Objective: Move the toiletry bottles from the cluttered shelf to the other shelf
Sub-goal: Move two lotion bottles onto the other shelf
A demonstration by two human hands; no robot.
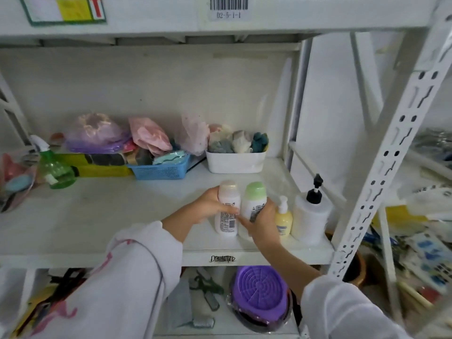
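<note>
Two white bottles stand side by side near the front right of the white shelf (122, 216). My left hand (208, 206) is wrapped around the pink-capped bottle (228, 209). The green-capped bottle (254, 201) is gripped by my right hand (263, 221). Both bottles are upright with their bases at the shelf surface. To their right stand a small yellow pump bottle (283, 220) and a large white pump bottle with a black pump (310, 216).
At the back of the shelf sit a white bin of cloths (236, 161), a blue basket (159, 168), bagged items and a green spray bottle (55, 168). A white perforated upright (381, 172) stands on the right. The lower shelf holds a purple disc (260, 287) and tools.
</note>
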